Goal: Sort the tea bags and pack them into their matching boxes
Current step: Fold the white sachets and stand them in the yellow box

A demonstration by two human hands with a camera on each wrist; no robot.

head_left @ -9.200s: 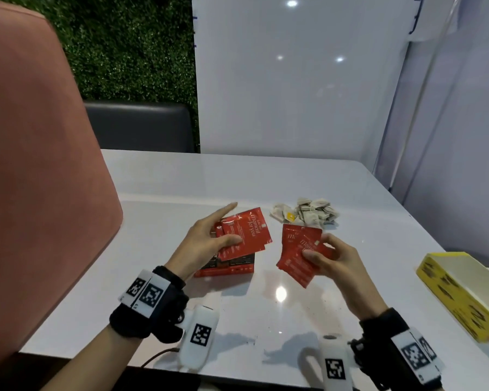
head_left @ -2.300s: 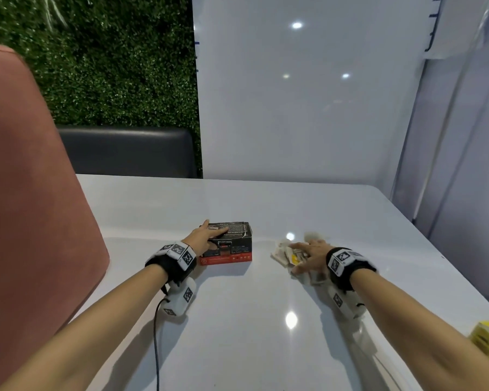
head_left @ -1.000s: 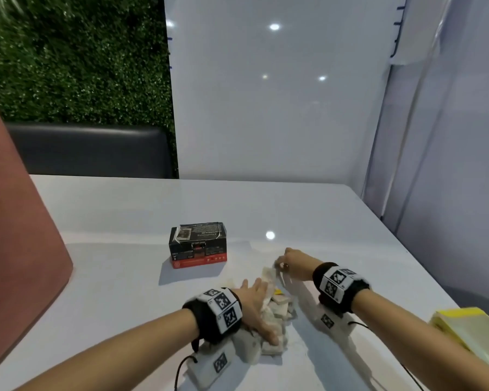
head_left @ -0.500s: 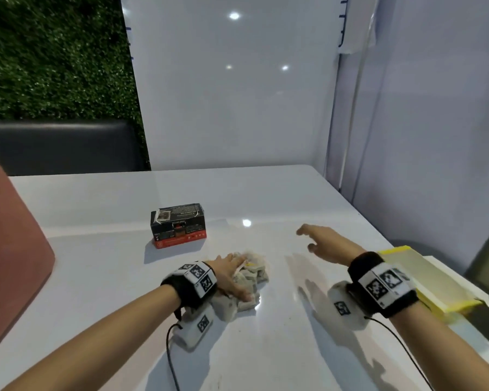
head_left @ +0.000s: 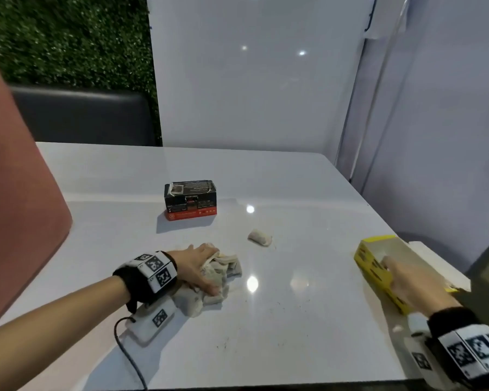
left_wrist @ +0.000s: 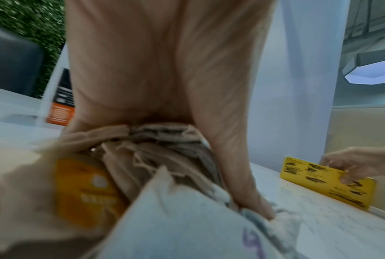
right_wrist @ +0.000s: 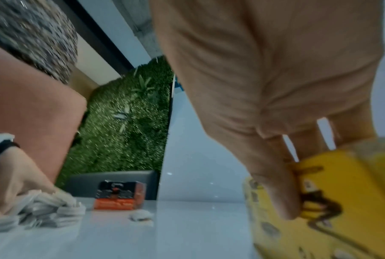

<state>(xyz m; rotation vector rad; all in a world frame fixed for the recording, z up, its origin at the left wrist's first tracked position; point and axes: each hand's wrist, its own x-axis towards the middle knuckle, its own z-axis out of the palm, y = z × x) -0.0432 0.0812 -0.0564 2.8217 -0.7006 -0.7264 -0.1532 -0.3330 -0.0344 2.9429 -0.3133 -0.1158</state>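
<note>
Head view, left hand (head_left: 198, 268) flat on tea bag pile (head_left: 223, 270), right hand (head_left: 415, 286) grasping yellow box (head_left: 378, 261).

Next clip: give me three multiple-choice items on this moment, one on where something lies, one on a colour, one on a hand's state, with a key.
1. Where does the single stray tea bag lie?
A. On the table between the pile and the black box
B. Inside the yellow box
C. On top of the black box

2. What colour is the box under the right hand?
A. Green
B. Yellow
C. Blue

3. What is the left hand doing?
A. Hanging off the table edge
B. Lifting the black box
C. Resting on the pile of tea bags

Key:
1 A: it sits alone on the table, apart from the pile of tea bags and the black box.
2 B: the yellow box shows in every view.
3 C: its fingers lie over the pile.
</note>
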